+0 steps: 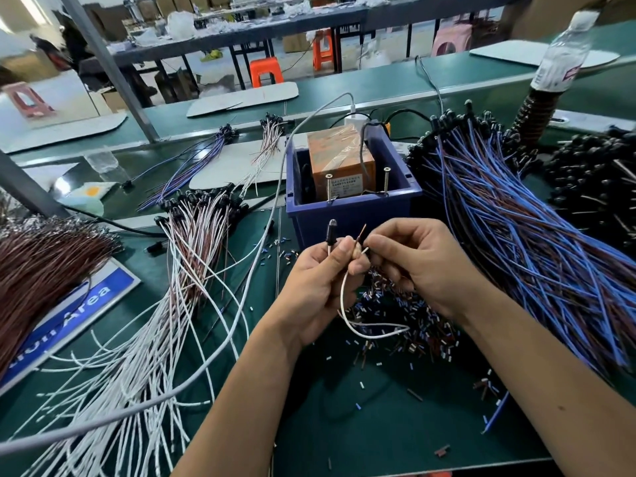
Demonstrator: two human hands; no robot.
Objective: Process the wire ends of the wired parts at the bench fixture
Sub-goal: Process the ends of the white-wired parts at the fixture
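Head view: both hands' fingers pinch one wired part (333, 232) just before the blue bin (347, 215).

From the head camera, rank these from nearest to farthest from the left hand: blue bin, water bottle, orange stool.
From the left hand:
1. blue bin, just beyond the hands.
2. orange stool, far behind, across the aisle.
3. water bottle, far right corner.

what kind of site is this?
Likely a small electronics assembly workshop: big bundles of wired parts on a green bench, a pile of stripped insulation bits, more work tables behind.
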